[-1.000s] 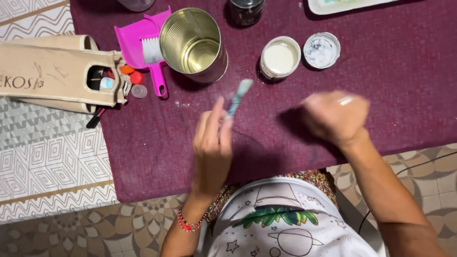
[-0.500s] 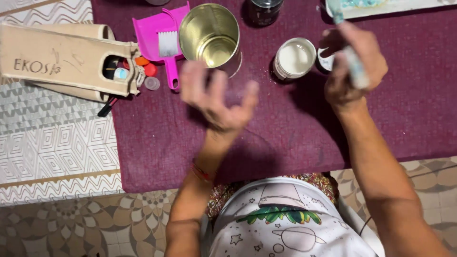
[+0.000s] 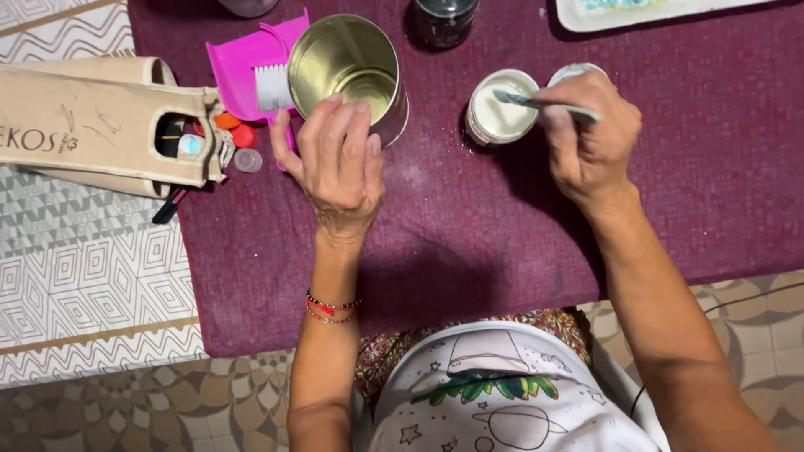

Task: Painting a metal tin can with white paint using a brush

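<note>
My right hand (image 3: 590, 138) grips a thin brush (image 3: 523, 100), whose tip rests over a small round pot of white paint (image 3: 500, 113). A second small pot (image 3: 572, 72) is mostly hidden behind that hand. My left hand (image 3: 335, 163) hovers with fingers spread, the fingertips touching the near rim of an empty, shiny metal tin can (image 3: 347, 63). Both stand on a dark purple cloth (image 3: 469, 226).
A pink dustpan with a small brush (image 3: 251, 75) lies left of the can. A beige fabric pouch (image 3: 100, 125) holding small paint bottles lies at the left, with coloured caps (image 3: 239, 138) beside it. A dark jar (image 3: 444, 21) and a white tray (image 3: 653, 12) sit at the far edge.
The brush passed from my left hand to my right hand, which moved it to the white paint pot. My left hand moved forward to the can's rim.
</note>
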